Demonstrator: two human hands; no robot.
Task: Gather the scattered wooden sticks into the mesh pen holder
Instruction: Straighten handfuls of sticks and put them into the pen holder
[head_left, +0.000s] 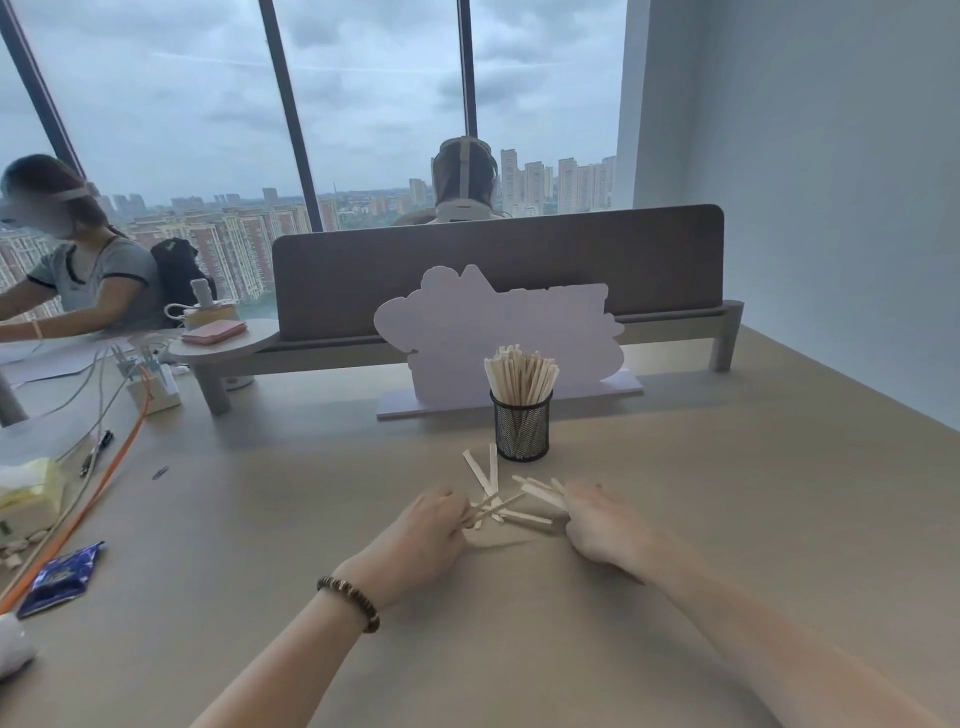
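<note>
Wooden sticks (511, 499) are scattered on the desk (727, 493) just before the black mesh pen holder (521, 426), already packed with sticks. Several are pinched by the left hand (423, 535); others are touched by the right hand (597, 525), whose grip cannot be told.

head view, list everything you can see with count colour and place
holder: one, black mesh, mid desk, full of upright sticks
loose sticks: about a dozen, pale wood, on desk in front of holder
cutout: one, white, standing behind holder
divider: one, grey, back of desk
orange cable: one, left side of desk
blue packet: one, near left edge
tissue pack: one, yellow-white, far left
pink pad: one, on round shelf at left
people: two, beyond the desk, left and behind divider
bracelet: one, dark beads, left wrist
left hand: pinching sticks
right hand: on sticks
</note>
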